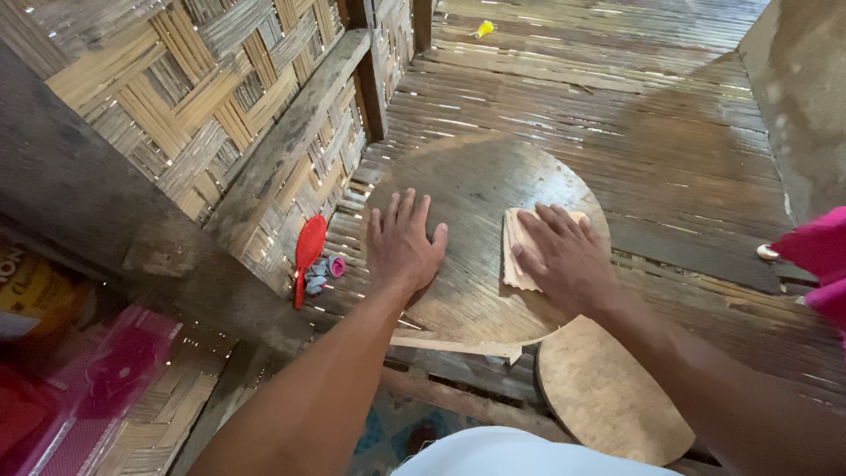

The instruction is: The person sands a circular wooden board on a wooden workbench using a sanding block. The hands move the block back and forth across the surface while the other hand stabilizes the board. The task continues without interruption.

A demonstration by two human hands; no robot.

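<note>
A round wooden board (480, 189) lies flat on the slatted bamboo floor (634, 115). On it sits a folded tan sheet (514, 251) (sandpaper, perhaps), pinned under the right hand (564, 260). The left hand (403, 247) presses flat, fingers spread, on the board's edge. A red brush (307, 251) lies beside the woven wall (194, 97).

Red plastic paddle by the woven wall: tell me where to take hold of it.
Grip the red plastic paddle by its thin handle, the lower end near the floor slats. Come from the right with the left hand, since the woven bamboo wall blocks its left side. The broad oval head is too wide to pinch.
</note>
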